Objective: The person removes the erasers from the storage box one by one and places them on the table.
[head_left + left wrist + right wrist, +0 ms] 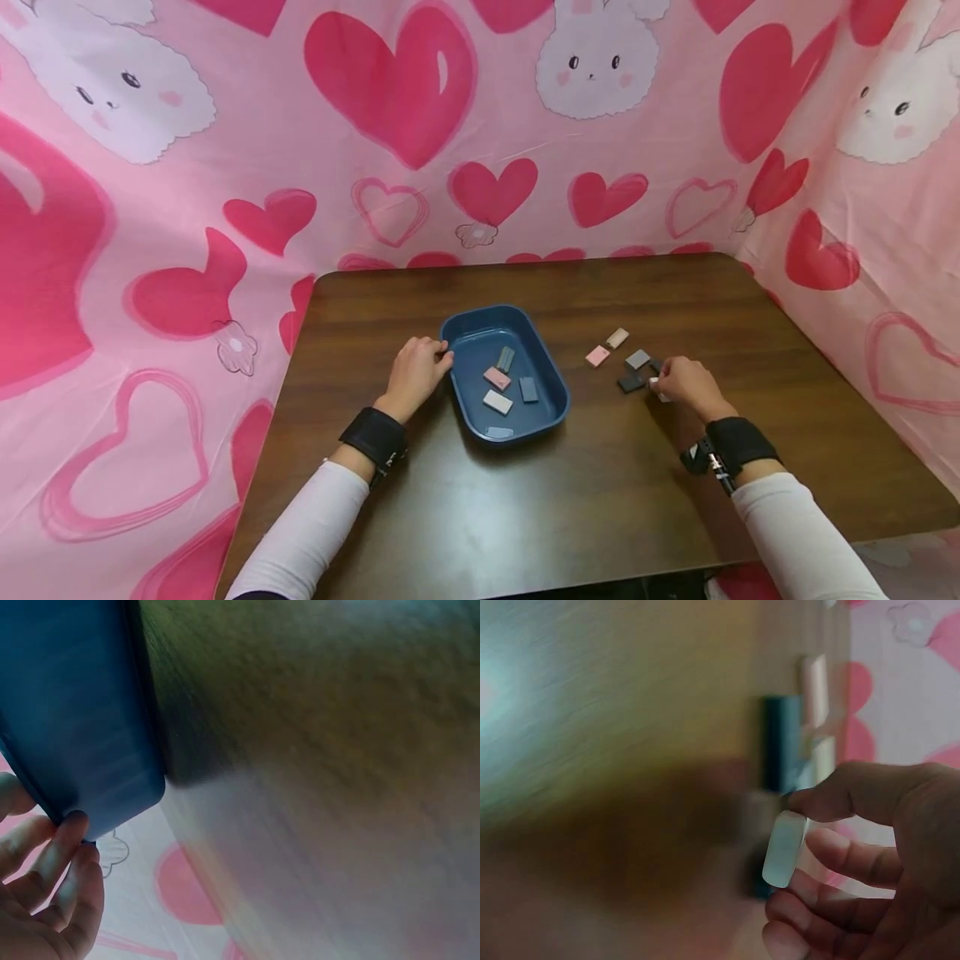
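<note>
A blue plastic basin (555, 412) stands on the brown table, holding several small blocks, among them a pink block (497, 378), a white block (498, 402) and a blue-grey block (528, 390). My left hand (417, 372) grips the basin's rim at its far left corner; in the left wrist view its fingers (56, 859) curl at that corner. Right of the basin, my right hand (690, 385) pinches a small white block (785, 849) with rounded edges between thumb and fingers. Beside that hand lie a dark block (632, 383) and a grey block (637, 360).
A second pink block (597, 357) and a beige block (617, 338) lie between the basin and the right hand. Another dark block (656, 366) is partly hidden by that hand. A pink curtain (375, 133) with hearts and rabbits hangs behind the table (585, 500).
</note>
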A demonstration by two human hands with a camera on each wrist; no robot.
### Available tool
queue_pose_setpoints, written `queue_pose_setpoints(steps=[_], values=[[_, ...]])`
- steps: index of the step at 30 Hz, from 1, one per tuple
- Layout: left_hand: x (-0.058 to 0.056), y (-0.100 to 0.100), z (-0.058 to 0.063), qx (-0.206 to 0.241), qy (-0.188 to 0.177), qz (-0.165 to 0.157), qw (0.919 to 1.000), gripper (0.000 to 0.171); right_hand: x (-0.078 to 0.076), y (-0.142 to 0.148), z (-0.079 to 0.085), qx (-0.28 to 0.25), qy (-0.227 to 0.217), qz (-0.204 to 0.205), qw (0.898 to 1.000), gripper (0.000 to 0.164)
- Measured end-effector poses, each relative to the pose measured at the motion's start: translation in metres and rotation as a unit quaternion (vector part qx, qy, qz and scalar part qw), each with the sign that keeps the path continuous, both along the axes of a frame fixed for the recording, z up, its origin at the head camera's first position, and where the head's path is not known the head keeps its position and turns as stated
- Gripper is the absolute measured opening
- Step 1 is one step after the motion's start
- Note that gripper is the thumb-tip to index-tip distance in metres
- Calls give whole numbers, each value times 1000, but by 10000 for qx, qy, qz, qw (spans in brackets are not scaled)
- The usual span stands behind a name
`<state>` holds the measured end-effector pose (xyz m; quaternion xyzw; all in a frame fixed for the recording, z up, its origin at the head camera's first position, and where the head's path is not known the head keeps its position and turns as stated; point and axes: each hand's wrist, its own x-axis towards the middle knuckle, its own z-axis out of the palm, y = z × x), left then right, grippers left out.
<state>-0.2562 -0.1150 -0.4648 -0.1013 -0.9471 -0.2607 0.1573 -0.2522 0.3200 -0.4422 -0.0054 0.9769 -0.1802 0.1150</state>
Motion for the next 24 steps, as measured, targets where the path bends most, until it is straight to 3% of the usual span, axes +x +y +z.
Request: queue_pose_setpoints(steps=[7, 14, 17, 21, 24], values=[[4, 0, 2, 4, 104, 55, 9999, 27, 9, 8, -12, -46, 106, 97, 9999, 18], [5, 4, 1, 27, 61, -56, 10000, 28, 4, 3, 4, 194, 147, 46, 9997, 23], [4, 3, 1, 10, 37, -17, 10000, 27, -9, -18, 17, 90, 674, 232, 9974, 20], [4, 3, 3, 49, 36, 37, 10000, 27, -28, -65, 37, -137, 1364, 731, 9879, 20], [5, 2, 5, 67, 24, 19, 10000, 27, -40, -109, 47, -317, 1510, 1140, 9814, 24]])
